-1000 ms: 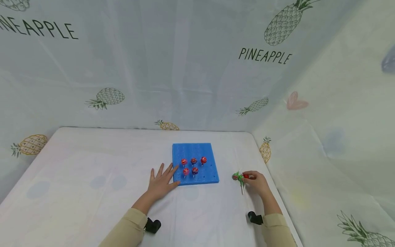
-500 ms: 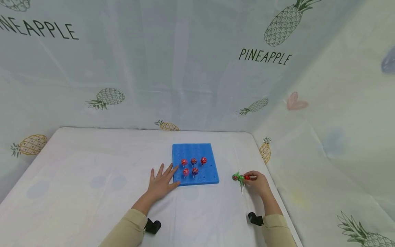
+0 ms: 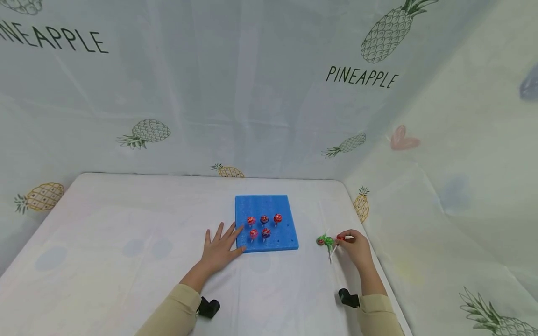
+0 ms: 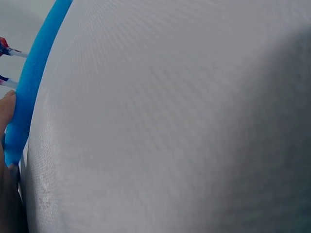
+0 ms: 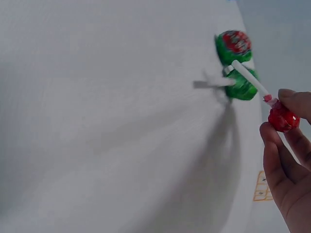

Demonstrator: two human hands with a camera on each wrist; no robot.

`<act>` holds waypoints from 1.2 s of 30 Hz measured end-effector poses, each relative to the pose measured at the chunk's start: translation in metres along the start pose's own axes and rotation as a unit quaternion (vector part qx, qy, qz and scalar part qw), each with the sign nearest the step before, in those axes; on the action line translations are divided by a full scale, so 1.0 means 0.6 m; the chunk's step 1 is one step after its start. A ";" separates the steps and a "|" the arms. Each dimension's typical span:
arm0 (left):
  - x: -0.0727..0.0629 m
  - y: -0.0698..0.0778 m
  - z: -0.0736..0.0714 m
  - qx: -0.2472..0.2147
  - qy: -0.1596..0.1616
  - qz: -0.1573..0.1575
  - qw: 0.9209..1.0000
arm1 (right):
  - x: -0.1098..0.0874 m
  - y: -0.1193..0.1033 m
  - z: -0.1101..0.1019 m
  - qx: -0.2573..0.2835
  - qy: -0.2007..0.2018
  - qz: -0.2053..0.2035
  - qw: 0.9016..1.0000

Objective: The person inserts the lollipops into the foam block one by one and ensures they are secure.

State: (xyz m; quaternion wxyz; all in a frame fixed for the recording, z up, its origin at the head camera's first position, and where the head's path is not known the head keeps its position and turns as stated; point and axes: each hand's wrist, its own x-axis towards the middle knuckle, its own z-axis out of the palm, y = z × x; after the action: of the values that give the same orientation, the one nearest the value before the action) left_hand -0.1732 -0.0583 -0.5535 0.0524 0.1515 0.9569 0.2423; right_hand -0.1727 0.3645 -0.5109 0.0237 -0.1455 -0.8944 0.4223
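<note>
The left hand (image 4: 7,160) is cut off by the wrist view's edge. The lollipops (image 4: 6,48) beyond its fingertips are seen only as stick ends.

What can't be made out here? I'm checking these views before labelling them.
- Left hand: the left wrist view shows only a finger edge against the blue foam board; cloth fills the frame.
- Board holes: too small in the head view.
- Red lollipop: fingers partly cover its head.
- Green lollipops: the wrapper print is too small to read.

Bright, even, soft light; faint shadows; head view bends at its edges; left wrist view blurred.
</note>
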 end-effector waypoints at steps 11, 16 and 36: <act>-0.001 0.003 -0.002 -0.002 0.000 0.004 1.000 | -0.008 -0.049 0.002 0.056 0.006 -0.023 0.998; -0.001 0.003 -0.003 -0.001 -0.001 0.002 1.000 | -0.013 -0.069 0.015 0.086 -0.008 -0.021 0.996; -0.002 0.004 -0.006 -0.005 0.000 0.003 1.000 | -0.029 -0.132 0.087 0.134 -0.032 -0.048 0.989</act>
State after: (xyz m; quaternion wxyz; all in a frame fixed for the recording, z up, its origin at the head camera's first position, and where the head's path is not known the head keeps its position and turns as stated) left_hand -0.1719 -0.0583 -0.5492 0.0528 0.1544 0.9550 0.2476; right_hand -0.1839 0.2732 -0.4826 0.0350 -0.0842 -0.8358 0.5414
